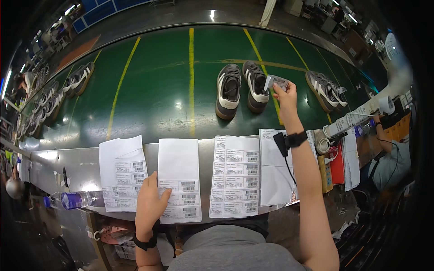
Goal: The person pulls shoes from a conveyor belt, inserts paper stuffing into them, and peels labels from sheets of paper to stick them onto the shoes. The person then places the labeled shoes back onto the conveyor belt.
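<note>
My right hand (287, 95) is stretched out over the green conveyor belt (158, 90), pinching a small white barcode label (279, 81). Just left of the label stands a dark grey sneaker (257, 88) with white stripes and a gum sole. Its mate (228, 92) sits to the left, toe pointing away from me. My left hand (153, 201) lies open on the metal table, thumb and fingers apart, touching the left edge of a label sheet (179, 158). Barcode labels remain on the lower part of that sheet, while its upper part is bare backing.
More label sheets (121, 156) (242, 180) lie on the metal ledge (81, 174). A water bottle (70, 200) lies at the left. Other sneakers (323, 90) (79, 79) stand along the belt. At the right are a power strip (352, 117) and a co-worker's arm (383, 135).
</note>
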### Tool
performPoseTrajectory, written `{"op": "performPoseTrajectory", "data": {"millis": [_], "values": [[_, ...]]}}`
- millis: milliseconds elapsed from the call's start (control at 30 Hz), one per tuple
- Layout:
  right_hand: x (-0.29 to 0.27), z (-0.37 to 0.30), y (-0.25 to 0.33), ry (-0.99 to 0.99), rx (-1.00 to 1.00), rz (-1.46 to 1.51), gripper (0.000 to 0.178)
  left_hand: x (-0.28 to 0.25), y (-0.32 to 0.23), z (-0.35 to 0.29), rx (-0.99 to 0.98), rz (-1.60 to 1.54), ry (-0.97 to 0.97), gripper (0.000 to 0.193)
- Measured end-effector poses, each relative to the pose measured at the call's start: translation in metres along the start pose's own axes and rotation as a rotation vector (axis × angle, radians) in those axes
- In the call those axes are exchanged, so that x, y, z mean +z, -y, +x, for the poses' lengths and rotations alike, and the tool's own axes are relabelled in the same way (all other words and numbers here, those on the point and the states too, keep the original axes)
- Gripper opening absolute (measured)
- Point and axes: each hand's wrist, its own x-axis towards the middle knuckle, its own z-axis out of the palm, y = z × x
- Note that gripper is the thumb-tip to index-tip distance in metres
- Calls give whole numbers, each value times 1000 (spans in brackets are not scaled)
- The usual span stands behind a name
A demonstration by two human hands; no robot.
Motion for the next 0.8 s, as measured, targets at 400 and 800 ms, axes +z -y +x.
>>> {"op": "performPoseTrajectory", "data": {"millis": [400,800], "values": [[11,94,-84,-222,249,-445,76,-8,-32,6,225,488,157,58],[8,-64,40,86,-141,-292,39,45,-17,32,342,837,196,78]]}}
